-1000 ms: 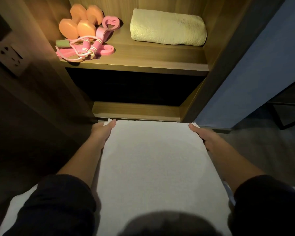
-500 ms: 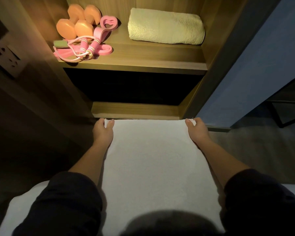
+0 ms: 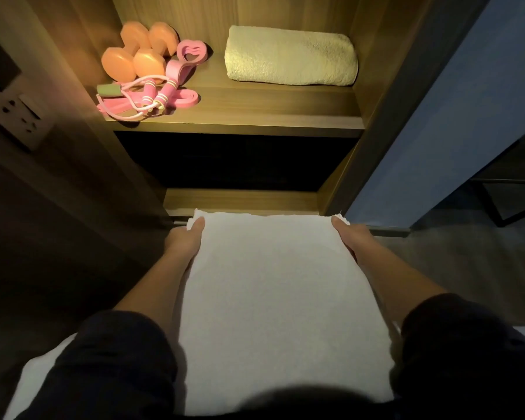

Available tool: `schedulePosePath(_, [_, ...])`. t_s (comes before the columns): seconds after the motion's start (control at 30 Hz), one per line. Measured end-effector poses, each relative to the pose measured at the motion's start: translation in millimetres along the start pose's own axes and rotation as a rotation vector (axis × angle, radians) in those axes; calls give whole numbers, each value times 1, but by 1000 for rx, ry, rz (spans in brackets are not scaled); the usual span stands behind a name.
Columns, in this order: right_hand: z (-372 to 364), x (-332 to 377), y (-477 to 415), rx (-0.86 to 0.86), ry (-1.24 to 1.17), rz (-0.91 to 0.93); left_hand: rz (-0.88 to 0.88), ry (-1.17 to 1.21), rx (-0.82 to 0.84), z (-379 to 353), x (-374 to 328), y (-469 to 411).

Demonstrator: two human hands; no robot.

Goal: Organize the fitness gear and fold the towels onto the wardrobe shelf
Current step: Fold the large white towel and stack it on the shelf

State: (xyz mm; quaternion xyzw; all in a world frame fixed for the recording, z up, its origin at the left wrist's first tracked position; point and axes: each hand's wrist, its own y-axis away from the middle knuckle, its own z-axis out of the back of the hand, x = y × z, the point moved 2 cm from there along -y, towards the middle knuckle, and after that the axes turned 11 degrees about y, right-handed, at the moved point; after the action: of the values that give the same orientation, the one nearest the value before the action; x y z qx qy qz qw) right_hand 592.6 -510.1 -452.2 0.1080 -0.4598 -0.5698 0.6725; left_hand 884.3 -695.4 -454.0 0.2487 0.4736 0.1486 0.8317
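Note:
A white towel is stretched flat in front of me, below the wardrobe. My left hand pinches its far left corner and my right hand pinches its far right corner, thumbs on top. On the lit wardrobe shelf lie two orange dumbbells, a pink heart-shaped grip trainer, a pink skipping rope with a pink band, and a folded cream towel at the right.
A dark compartment opens under the shelf, with a lower wooden ledge. A wall socket sits on the left panel. A blue wardrobe door stands at the right, grey floor beyond it.
Both hands have drawn the towel's far edge slightly closer together and nearer the lower ledge. The view has shifted a little; the shelf items have not moved.

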Motion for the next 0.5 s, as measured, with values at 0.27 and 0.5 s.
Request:
schedulePosePath(0.27, [8, -54, 47, 368, -94, -131, 241, 6, 289, 19, 55, 44])
schedulePosePath(0.5, [8, -57, 53, -5, 206, 72, -130, -133, 55, 34, 55, 49])
